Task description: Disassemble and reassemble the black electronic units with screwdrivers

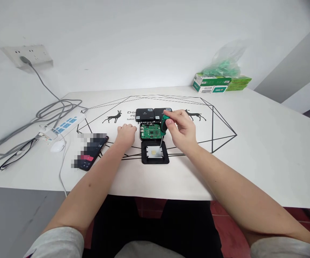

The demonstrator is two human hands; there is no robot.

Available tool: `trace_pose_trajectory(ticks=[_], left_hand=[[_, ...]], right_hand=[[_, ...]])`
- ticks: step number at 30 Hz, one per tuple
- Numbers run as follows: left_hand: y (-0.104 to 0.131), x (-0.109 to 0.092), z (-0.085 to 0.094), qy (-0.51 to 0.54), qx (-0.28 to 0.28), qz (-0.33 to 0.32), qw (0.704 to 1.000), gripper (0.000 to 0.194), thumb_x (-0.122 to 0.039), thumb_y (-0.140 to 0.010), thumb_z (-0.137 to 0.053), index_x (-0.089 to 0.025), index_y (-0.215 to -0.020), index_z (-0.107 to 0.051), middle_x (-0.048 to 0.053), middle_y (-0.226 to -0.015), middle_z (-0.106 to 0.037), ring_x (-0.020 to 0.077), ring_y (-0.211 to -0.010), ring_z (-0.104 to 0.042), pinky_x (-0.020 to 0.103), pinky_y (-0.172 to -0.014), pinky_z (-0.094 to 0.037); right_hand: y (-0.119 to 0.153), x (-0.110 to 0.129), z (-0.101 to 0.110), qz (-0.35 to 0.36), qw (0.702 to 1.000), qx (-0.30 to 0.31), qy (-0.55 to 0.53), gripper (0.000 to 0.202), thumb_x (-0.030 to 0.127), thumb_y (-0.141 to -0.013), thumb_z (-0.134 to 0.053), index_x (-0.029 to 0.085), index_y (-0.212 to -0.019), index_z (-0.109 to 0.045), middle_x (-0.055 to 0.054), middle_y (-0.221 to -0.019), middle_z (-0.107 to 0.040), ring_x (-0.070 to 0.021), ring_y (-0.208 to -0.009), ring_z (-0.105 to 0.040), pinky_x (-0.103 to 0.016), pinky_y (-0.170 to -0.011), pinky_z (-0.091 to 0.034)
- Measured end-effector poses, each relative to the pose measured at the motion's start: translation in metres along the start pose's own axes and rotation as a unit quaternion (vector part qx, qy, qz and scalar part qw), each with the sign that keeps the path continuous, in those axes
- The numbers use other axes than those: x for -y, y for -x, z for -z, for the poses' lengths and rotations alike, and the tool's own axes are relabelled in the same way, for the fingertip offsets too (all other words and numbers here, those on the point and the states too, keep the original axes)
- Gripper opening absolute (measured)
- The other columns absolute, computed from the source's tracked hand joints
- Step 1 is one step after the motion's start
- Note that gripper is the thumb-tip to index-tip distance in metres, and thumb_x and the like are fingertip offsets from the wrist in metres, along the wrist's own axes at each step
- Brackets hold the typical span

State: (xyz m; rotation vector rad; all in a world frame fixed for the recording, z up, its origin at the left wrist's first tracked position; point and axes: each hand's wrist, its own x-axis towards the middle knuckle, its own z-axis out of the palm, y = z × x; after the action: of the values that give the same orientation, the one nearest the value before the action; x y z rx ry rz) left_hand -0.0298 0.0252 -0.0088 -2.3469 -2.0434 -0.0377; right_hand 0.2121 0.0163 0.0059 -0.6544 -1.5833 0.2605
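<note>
My right hand (183, 130) has its fingers wrapped around the handle of a green and black screwdriver (164, 124), whose shaft slants down over the right part of a metal plate (158, 152); from here I cannot tell whether the tip touches it. The plate sits inside a black cover (144, 157) lying flat on the worktop (251, 157). My left hand (126, 136) rests to the left of these parts with its fingers curled; I cannot tell whether they hold anything. Just beyond the cover I see a green circuit board (148, 132) in an open black case, and behind that two flat black boxes (144, 115) side by side. Farther out on my left lie a phone (98, 148), a pair of glasses (17, 156) and a power strip (71, 123) beside a coiled grey cable (46, 110). At the far right, a plastic bag (226, 66) sits on green and white cartons (211, 82).
</note>
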Motion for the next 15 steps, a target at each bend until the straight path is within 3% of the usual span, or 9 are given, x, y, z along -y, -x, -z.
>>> trace_pose_trajectory(ticks=[4, 6, 9, 12, 15], left_hand=[[-0.0030, -0.0002, 0.0007, 0.004, 0.000, 0.007, 1.000, 0.037, -0.006, -0.104, -0.047, -0.023, -0.114, -0.077, 0.014, -0.124, -0.074, 0.0325, -0.123, -0.065, 0.046, -0.099, -0.044], [-0.0039, -0.0004, 0.0012, 0.009, -0.001, 0.009, 1.000, 0.036, -0.007, -0.105, -0.047, -0.022, -0.113, -0.078, 0.014, -0.122, -0.074, 0.0322, -0.121, -0.066, 0.046, -0.098, -0.045], [-0.0048, 0.0001, 0.0012, 0.016, -0.002, 0.009, 1.000, 0.035, -0.008, -0.106, -0.047, -0.023, -0.112, -0.078, 0.014, -0.121, -0.074, 0.0319, -0.120, -0.067, 0.045, -0.098, -0.046], [-0.0072, 0.0013, -0.0001, 0.019, -0.003, 0.011, 1.000, 0.035, -0.008, -0.106, -0.046, -0.023, -0.114, -0.077, 0.013, -0.122, -0.074, 0.0312, -0.120, -0.067, 0.044, -0.098, -0.046], [-0.0107, 0.0022, -0.0019, 0.021, -0.002, 0.015, 1.000, 0.036, -0.008, -0.107, -0.046, -0.023, -0.117, -0.077, 0.013, -0.122, -0.073, 0.0309, -0.119, -0.067, 0.044, -0.099, -0.047]], right_hand=[[0.0017, -0.0008, -0.0044, -0.035, 0.998, -0.038, -0.044, 0.022, 0.046, -0.095, -0.081, 0.033, -0.111, -0.076, -0.006, -0.121, -0.065, -0.0217, -0.099, -0.070, -0.044, -0.078, -0.067], [0.0043, -0.0016, -0.0076, -0.060, 0.994, -0.052, -0.080, 0.024, 0.044, -0.093, -0.083, 0.031, -0.108, -0.070, -0.006, -0.131, -0.066, -0.0194, -0.095, -0.073, -0.040, -0.074, -0.067], [0.0083, -0.0025, -0.0099, -0.069, 0.991, -0.061, -0.098, 0.029, 0.040, -0.090, -0.087, 0.031, -0.106, -0.065, -0.003, -0.123, -0.074, -0.0170, -0.084, -0.076, -0.038, -0.070, -0.067], [0.0096, -0.0024, -0.0074, -0.057, 0.994, -0.048, -0.080, 0.023, 0.040, -0.094, -0.083, 0.032, -0.113, -0.072, -0.005, -0.120, -0.080, -0.0228, -0.098, -0.080, -0.043, -0.078, -0.069], [0.0068, -0.0009, -0.0021, -0.032, 0.998, -0.020, -0.051, 0.018, 0.038, -0.105, -0.065, 0.033, -0.116, -0.078, -0.006, -0.118, -0.083, -0.0262, -0.109, -0.080, -0.047, -0.084, -0.069]])
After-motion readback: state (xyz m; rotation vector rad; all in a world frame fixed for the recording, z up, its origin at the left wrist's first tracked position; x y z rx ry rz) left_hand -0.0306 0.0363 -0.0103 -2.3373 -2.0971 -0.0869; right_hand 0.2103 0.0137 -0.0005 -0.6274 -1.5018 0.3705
